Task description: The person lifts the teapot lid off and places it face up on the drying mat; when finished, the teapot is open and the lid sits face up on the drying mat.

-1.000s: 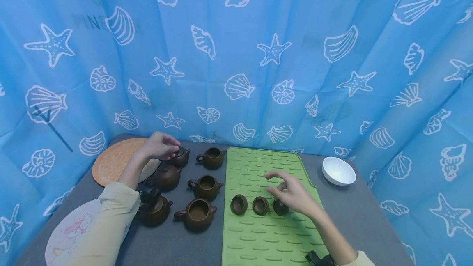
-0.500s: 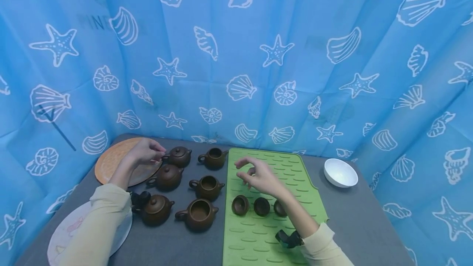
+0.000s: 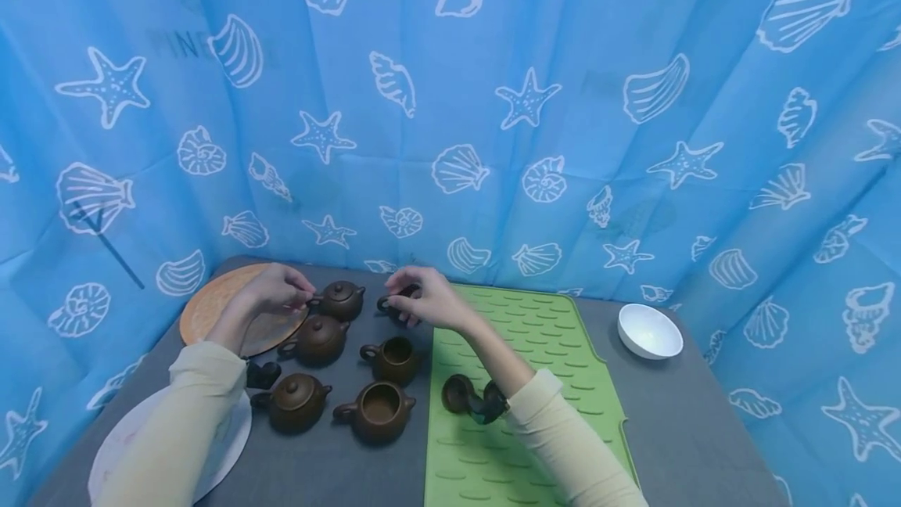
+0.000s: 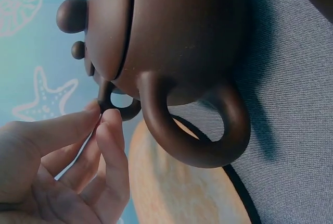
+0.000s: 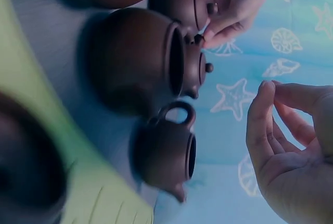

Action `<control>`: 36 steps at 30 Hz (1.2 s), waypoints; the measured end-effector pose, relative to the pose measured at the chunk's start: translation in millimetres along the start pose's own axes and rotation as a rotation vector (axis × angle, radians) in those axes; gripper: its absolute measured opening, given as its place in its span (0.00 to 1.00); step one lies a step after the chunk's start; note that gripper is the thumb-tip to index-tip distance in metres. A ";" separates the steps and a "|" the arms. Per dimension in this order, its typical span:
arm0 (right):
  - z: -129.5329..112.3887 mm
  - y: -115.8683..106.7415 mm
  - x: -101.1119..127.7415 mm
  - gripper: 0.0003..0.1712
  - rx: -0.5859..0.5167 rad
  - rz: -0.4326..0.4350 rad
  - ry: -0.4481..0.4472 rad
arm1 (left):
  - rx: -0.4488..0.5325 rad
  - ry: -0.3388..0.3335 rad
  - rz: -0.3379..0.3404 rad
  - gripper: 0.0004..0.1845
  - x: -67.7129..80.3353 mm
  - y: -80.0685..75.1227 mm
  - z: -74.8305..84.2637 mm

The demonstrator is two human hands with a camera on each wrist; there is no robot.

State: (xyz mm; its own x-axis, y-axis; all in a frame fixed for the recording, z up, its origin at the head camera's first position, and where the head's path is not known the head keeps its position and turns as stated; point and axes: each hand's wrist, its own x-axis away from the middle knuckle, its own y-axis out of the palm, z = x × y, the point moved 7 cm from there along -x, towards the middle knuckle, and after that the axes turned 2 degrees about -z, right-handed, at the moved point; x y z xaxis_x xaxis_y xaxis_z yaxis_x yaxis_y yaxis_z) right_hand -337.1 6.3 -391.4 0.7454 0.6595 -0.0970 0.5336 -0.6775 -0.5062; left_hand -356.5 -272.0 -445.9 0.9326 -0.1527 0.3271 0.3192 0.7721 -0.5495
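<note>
My left hand [image 3: 281, 288] pinches the handle of the farthest lidded brown teapot [image 3: 341, 300] between thumb and fingertips. In the left wrist view a nearer lidded teapot [image 4: 177, 31] stands in front and partly hides it. My right hand [image 3: 431, 300] hangs in the air at the farthest lidless teapot [image 5: 164, 153], covering much of it in the head view. Its fingers are loosely bent, with nothing visible between them. Two other lidless teapots, the middle one [image 3: 396, 360] and the front one [image 3: 378, 411], stand upright nearer me. A front lidded teapot [image 3: 296, 404] stands beside them.
A green ridged mat [image 3: 535, 327] lies right of the teapots. Small round hollow brown pieces [image 3: 456, 393] rest on it, partly hidden by my right wrist. A white bowl [image 3: 649, 331] stands far right. At left lie an orange round mat [image 3: 211, 303] and a pale round mat [image 3: 228, 444].
My right hand has travelled left from above the green mat to the farthest lidless teapot. My left hand has shifted from over the far lidded teapot's top to its handle.
</note>
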 end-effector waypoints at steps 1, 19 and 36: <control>-0.6 2.2 -6.6 0.15 -0.006 -0.003 0.006 | -0.002 -0.002 0.001 0.14 -0.8 0.1 0.8; 22.7 52.2 -85.8 0.16 -0.215 0.034 0.284 | -0.047 -0.019 0.013 0.14 -3.7 1.9 6.8; 28.0 76.2 -96.4 0.06 0.039 0.190 0.401 | -0.046 -0.020 0.010 0.14 1.5 0.2 6.3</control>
State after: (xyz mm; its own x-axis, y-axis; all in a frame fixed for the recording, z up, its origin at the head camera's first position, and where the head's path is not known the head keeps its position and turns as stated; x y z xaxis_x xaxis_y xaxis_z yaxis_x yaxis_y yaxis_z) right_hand -379.4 -99.8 -444.6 0.9288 0.3410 0.1450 0.3627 -0.7566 -0.5441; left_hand -356.1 -268.2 -440.7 0.9323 -0.1322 0.3367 0.3176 0.7445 -0.5873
